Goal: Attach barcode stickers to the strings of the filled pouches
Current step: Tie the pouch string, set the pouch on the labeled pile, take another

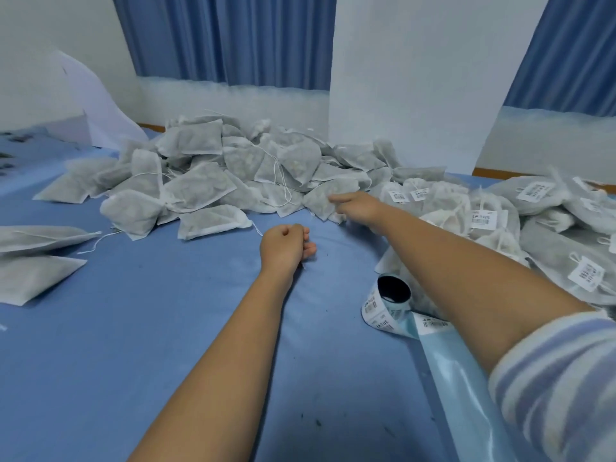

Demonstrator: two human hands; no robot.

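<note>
Right hand [355,205] is reaching out to the near edge of the heap of unlabelled pouches [233,168], at the far middle of the blue sheet [166,328]. Its forefinger is lying stretched over one grey pouch [320,199]. The other fingers are tucked out of sight below, so I cannot tell whether they are pinching it.

That pouch is lying flat, with its long axis running left to right and rising a little toward the right. Its near corner is pointing down at the sheet. Which end carries its string cannot be made out.

Left hand [285,245] is resting on the sheet just in front of the heap. Its fingers are curled into a loose fist with the thumb tip poking out, and nothing is showing in it.

Labelled pouches [500,215] are piling up on the right, white barcode stickers facing upward. They are filled, with grey contents showing through the mesh.

Sticker roll [391,300] is lying beside the right forearm, its dark core opening toward the camera. Its pale blue backing strip [463,378] is trailing toward the near right, passing under a striped sleeve [560,378].

A few flat pouches [33,258] are sitting apart at the left edge.
</note>
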